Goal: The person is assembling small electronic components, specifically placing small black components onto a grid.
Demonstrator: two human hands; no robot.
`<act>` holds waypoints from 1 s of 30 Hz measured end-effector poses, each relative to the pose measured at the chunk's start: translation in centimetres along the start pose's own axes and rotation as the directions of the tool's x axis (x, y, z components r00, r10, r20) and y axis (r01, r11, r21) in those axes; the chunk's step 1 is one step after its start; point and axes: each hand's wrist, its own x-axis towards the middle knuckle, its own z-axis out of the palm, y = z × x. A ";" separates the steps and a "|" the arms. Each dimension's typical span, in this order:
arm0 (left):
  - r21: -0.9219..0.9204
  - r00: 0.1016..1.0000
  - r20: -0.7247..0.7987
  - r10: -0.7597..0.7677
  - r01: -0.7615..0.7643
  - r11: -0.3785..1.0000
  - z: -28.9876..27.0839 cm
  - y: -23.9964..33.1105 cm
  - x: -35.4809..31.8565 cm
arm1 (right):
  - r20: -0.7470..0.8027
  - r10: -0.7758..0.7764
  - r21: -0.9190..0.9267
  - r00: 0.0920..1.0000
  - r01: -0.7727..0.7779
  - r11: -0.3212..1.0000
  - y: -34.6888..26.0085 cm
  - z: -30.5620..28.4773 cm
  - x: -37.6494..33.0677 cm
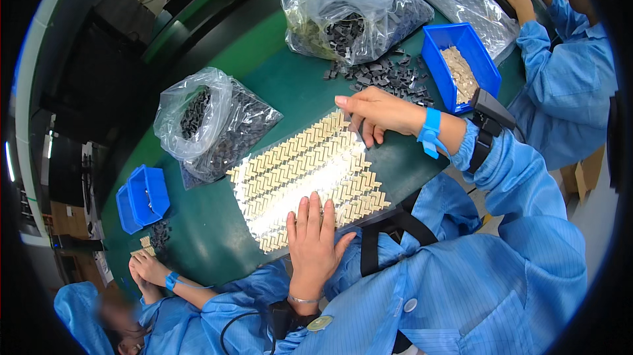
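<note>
Cream-coloured tiles (310,170), small and laid in slanting herringbone rows, form a broad sheet in the middle of the green table (217,243); this sheet serves as the landmark. Beyond the sheet's far edge sits the largest thing, a clear plastic bag (353,8) of dark grey parts, with loose dark parts (389,78) spilled between it and the sheet. Just left of the sheet lies a second clear bag (208,121), also holding dark pieces. To the sheet's far right stands a blue bin (461,64) with pale pieces inside, and further left of the sheet are smaller stacked blue bins (144,198).

On the sheet's near edge the left hand (313,239) rests palm down, fingers flat and slightly spread, pressing on the tiles and gripping nothing. At the sheet's far right corner the right hand (379,114) hovers with fingers curled downward, tips touching the tiles; whether it pinches a piece cannot be told.
</note>
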 end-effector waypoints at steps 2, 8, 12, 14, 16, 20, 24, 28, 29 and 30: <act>0.006 1.000 -0.001 -0.002 0.002 1.000 0.0 0.0 0.1 | 0.034 -0.044 -0.013 0.998 0.045 0.999 0.4 -0.1 -0.4; 0.052 0.999 -0.036 0.001 0.001 0.999 -0.2 0.1 -0.9 | 0.109 -0.652 -0.534 0.750 0.598 0.598 0.2 1.4 -2.2; 0.066 0.994 -0.092 0.053 -0.047 0.997 0.9 0.2 -0.5 | 0.142 -0.562 -0.400 0.815 0.567 0.720 -0.9 0.3 -2.5; 0.118 0.996 -0.068 0.051 -0.043 0.992 0.3 0.7 -0.3 | 0.122 -0.504 -0.316 0.855 0.515 0.797 -1.4 0.3 -1.1; 0.131 0.998 -0.008 0.062 -0.061 0.990 -0.3 0.9 0.0 | 0.155 -0.307 -0.228 0.939 0.336 0.914 -0.8 0.2 0.8; -0.055 1.000 -0.016 -0.013 0.013 0.998 -0.4 0.1 0.2 | 0.168 -0.303 -0.339 0.938 0.343 0.876 -0.3 0.8 2.8; -0.106 1.000 -0.003 0.007 -0.007 0.994 -0.6 -0.1 0.2 | 0.154 -0.252 -0.367 0.955 0.293 0.883 -1.0 0.5 2.0; -0.124 0.999 0.002 0.036 -0.036 0.992 -0.5 -0.2 0.7 | -0.002 -0.314 -0.299 0.949 0.299 0.906 -0.8 0.4 1.1; -0.131 0.999 0.005 0.040 -0.039 0.991 -0.5 -0.2 0.7 | -0.089 -0.369 -0.242 0.925 0.339 0.909 -0.7 0.5 0.8; -0.124 0.999 0.007 0.041 -0.040 0.992 -0.4 -0.3 0.8 | -0.222 -0.504 -0.278 0.835 0.441 0.853 -0.6 0.6 0.5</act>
